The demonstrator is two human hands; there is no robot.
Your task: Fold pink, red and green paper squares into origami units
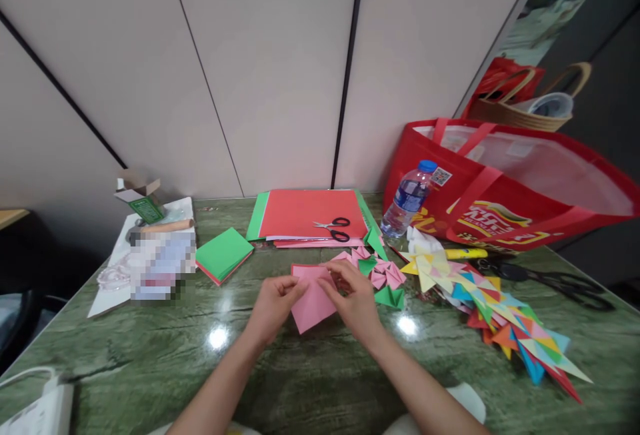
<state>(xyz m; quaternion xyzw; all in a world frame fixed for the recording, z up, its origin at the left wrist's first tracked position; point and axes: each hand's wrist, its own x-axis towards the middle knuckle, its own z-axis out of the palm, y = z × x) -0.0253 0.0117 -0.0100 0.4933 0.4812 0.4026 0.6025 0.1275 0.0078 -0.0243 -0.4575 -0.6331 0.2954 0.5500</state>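
Between both hands, above the green marbled table (200,368), is a pink sheet of paper (313,305) with a reddish strip along its top edge. My left hand (277,302) pinches its left side between thumb and fingers. On the upper right side, the thumb and fingers of my right hand (355,288) are closed on the same sheet. Just beyond the right hand lie folded pink paper pieces (390,275) and folded green pieces (391,297). Small scissors (337,227) with black handles rest on a stack of red sheets (310,212) at the back.
A stack of green squares (225,254) lies left. At right are a water bottle (407,202), a red bag (525,188), a multicoloured folded-paper chain (515,322), a yellow tube (465,254) and large black scissors (555,282). A white power strip (43,412) sits front left.
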